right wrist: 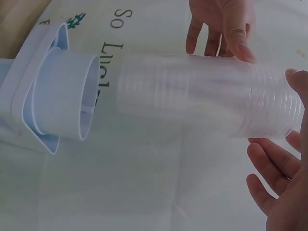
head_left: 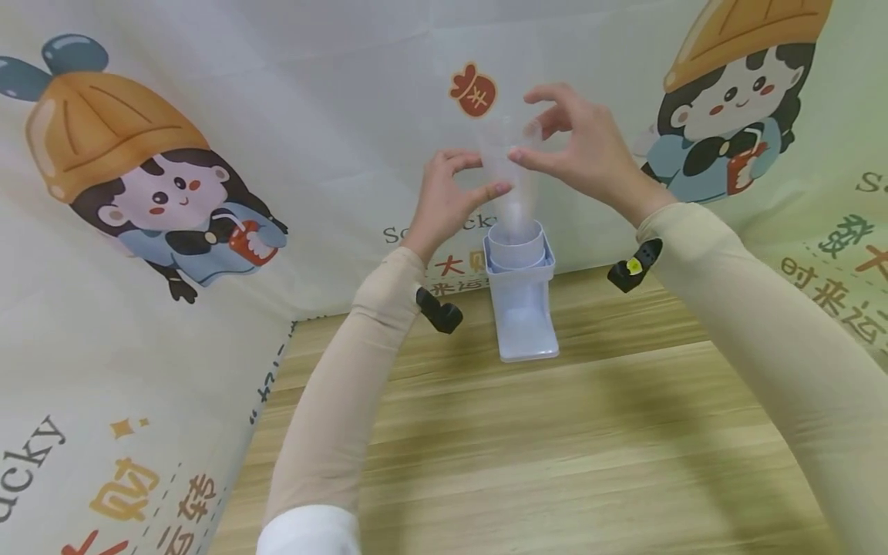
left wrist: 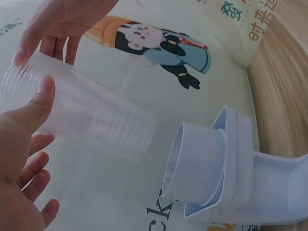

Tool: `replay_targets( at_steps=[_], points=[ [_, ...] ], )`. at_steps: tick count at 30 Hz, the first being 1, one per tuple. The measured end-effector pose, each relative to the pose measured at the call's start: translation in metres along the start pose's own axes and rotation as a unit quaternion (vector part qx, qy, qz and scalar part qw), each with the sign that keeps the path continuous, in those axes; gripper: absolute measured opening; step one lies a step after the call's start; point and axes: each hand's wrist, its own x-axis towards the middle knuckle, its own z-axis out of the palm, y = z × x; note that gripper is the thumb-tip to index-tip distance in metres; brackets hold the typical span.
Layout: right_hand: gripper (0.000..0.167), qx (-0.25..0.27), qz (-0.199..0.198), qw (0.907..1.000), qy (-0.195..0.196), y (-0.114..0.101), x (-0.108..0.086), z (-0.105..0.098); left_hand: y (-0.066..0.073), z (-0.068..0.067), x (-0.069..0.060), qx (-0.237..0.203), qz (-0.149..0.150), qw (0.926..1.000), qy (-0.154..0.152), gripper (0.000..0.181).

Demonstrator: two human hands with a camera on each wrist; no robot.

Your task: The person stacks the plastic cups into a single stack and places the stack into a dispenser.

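Note:
A stack of clear plastic cups (head_left: 519, 193) is held between both hands, above a pale cup dispenser (head_left: 525, 316). The dispenser has a round, open collar (right wrist: 65, 94) at its top, and in both wrist views a gap separates it from the stack's near end. My left hand (head_left: 444, 193) grips the stack from the left, thumb (left wrist: 44, 91) on its side. From the right, my right hand (head_left: 586, 150) pinches the ribbed rim end between thumb and fingers. The right wrist view shows the stack lengthwise, its closely nested rims towards the right hand.
The dispenser stands on a wood-grain table (head_left: 527, 447), close to a pale printed cloth (head_left: 347, 116) that hangs behind and at the sides. Cartoon figures and lettering cover the cloth. A small black wrist camera (head_left: 440, 311) sits on the left wrist, another (head_left: 634, 266) on the right.

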Motion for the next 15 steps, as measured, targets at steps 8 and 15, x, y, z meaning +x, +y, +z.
replay_targets(
  at_steps=[8,15],
  points=[
    [0.069,0.005,0.028,0.9996,0.000,0.020,0.004,0.011,-0.012,0.013,0.013,-0.004,-0.014,0.9999,0.008,0.065],
    [0.068,0.020,0.031,0.9993,0.004,0.040,-0.002,0.033,-0.028,0.025,0.009,-0.002,-0.033,0.9994,0.010,0.064]
  ],
)
